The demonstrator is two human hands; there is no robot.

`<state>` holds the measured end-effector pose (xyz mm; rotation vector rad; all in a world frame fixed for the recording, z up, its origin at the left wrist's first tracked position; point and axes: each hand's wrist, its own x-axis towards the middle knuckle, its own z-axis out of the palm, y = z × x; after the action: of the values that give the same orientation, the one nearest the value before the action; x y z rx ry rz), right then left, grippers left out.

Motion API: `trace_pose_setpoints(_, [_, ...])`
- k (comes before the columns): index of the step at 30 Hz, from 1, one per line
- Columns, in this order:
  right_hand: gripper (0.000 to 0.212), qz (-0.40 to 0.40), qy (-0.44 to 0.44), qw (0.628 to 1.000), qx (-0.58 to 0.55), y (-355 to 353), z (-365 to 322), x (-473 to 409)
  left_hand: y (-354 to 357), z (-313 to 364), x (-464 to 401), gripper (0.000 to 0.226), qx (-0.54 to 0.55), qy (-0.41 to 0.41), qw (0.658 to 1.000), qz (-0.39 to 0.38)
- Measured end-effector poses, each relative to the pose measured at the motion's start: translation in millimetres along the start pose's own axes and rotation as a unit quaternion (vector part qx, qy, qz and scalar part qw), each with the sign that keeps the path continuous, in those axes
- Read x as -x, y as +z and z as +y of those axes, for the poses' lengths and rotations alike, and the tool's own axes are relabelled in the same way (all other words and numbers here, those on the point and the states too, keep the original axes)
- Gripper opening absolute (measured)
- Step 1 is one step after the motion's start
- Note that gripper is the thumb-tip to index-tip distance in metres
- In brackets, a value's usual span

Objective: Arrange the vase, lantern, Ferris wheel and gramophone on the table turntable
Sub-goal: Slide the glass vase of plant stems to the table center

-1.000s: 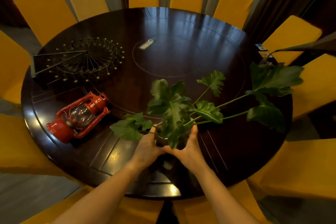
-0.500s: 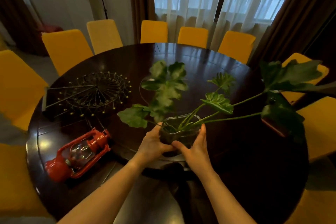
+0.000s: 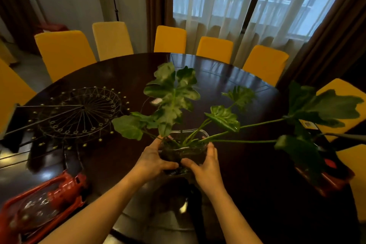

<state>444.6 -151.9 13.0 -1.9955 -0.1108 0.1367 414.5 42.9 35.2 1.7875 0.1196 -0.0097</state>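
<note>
Both hands are wrapped around the glass vase just below the middle of the frame — the left hand cupping its left side, the right hand its right side, fingers curled close against the glass and thumbs meeting in front. Whether its base touches the dark round table or sits just above it I cannot tell. Long green leaves fan up and out from the vase, one stem reaching far to the right edge of the frame. At left centre the wire Ferris wheel lies flat on the tabletop, well apart from the vase. In the lower left corner the red lantern lies on its side, blurred. At the right edge, behind the leaves, a reddish-brown box with a dark top — probably the gramophone — sits near the table's rim. Yellow chairs ring the far side, with sheer curtains behind them.
</note>
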Motion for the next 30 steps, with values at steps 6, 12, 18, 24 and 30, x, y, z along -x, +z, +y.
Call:
trace_pose_setpoints(6, [0.113, -0.042, 0.024, 0.996, -0.075, 1.0, 18.1, -68.6, 1.2, -5.9, -56.6, 0.074, -0.004, 0.011, 1.000, -0.014])
trace_pose_setpoints(12, [0.092, -0.024, 0.005, 0.997, -0.072, 15.9, 27.2, -129.3, -5.4, -13.5, -112.9, 0.072, 0.009, 0.003, 1.000, -0.012])
trace_pose_setpoints(18, [0.100, -0.030, -0.014, 0.998, -0.055, 25.5, 28.1, -181.6, -11.3, -25.4, -163.2, 0.076, 0.035, -0.008, 0.999, -0.004])
trace_pose_setpoints(24, [0.104, -0.010, -0.040, 0.999, -0.020, 30.3, 37.4, -224.2, -13.8, -33.0, -209.5, 0.074, 0.003, -0.012, 1.000, -0.021])
trace_pose_setpoints(30, [0.101, -0.009, -0.056, 0.998, -0.003, 32.5, 40.0, -259.4, -10.1, -36.9, -242.3, 0.082, 0.015, -0.011, 1.000, -0.011])
